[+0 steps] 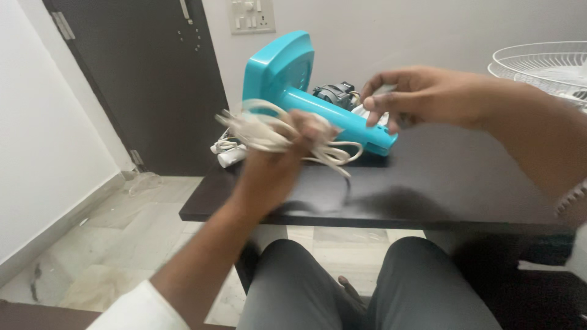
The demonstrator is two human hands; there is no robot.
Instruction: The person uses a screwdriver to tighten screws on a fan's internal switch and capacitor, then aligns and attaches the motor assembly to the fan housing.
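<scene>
The left hand [287, 143] is closed tight around a bundle of white cord [269, 131], held just in front of the teal fan base [306, 91] on the dark table [428, 189]. The right hand [422, 95], fingers half curled, pinches the stem's far end. Loose loops could snag on the stem and tip it over.

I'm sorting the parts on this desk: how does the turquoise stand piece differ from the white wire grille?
The turquoise stand piece is solid, smooth plastic; the white wire grille is open wire mesh. The stand piece lies mid-table, between the left hand, which grips a bundle of white cord, and the right hand; the grille sits at the far right, untouched. Both rest on the dark table.
</scene>
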